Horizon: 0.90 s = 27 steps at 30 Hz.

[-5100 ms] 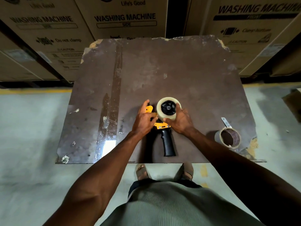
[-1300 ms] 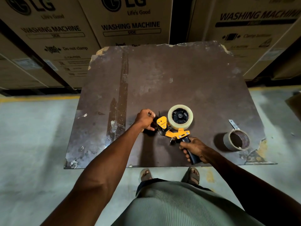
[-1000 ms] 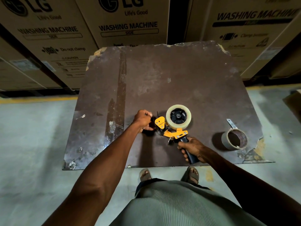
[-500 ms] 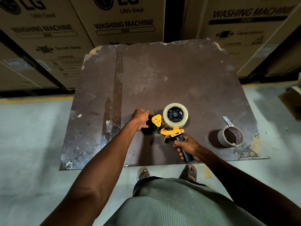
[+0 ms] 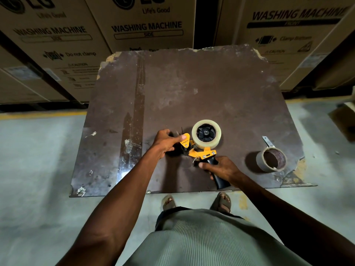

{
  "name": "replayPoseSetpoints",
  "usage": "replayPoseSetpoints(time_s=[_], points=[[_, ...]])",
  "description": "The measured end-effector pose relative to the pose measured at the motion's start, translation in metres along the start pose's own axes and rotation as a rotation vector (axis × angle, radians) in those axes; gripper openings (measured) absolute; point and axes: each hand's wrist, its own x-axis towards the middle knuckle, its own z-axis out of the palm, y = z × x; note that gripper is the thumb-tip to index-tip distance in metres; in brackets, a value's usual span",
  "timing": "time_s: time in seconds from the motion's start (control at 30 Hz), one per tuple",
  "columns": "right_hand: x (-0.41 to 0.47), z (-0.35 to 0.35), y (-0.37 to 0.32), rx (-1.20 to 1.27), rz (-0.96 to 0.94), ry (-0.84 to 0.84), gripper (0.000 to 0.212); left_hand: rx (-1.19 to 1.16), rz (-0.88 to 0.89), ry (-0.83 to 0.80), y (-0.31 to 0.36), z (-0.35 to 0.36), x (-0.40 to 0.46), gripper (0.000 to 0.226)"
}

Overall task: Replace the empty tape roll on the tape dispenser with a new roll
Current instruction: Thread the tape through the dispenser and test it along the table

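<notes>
Warehouse floor, washing-machine cartons (image 5: 148, 25) behind a worn brown board (image 5: 192, 89). Tape dispenser (image 5: 201, 152) lies near the board's front edge, new roll (image 5: 206, 133) seated on its hub. Empty core (image 5: 271, 159) well right; nothing visible inside. Right hand (image 5: 221, 168) clamped on the handle. Left hand (image 5: 167, 141) pinching at the front; what it grips can't be told. Likely threading: pull tape straight, keep handle steady.

I read on far middle carton (image 5: 146, 25): "LG", "Life's Good", "WASHING MACHINE", "SIDE". Far left carton (image 5: 55, 45): "WASHING MACHINE", "Do not clamp", "CAUTION". Far right carton (image 5: 292, 25): "WASHING MACHINE". Dispenser (image 5: 199, 150) tab lettering too small.
</notes>
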Motion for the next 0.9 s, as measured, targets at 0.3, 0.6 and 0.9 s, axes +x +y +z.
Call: replayPoseSetpoints(time_s=[0.3, 0.6, 0.9], points=[[-0.009, -0.023, -0.031, -0.76, -0.463, 0.329, 0.054, 0.024, 0.027, 0.041, 0.001, 0.001, -0.006, 0.103], [0.021, -0.016, -0.052, -0.991, -0.791, 0.005, 0.032, 0.037, 0.01, 0.04, 0.003, 0.002, -0.008, 0.1], [0.028, -0.011, -0.057, -0.91, -0.712, -0.023, 0.043, 0.044, 0.025, 0.034, 0.005, 0.003, -0.012, 0.101]])
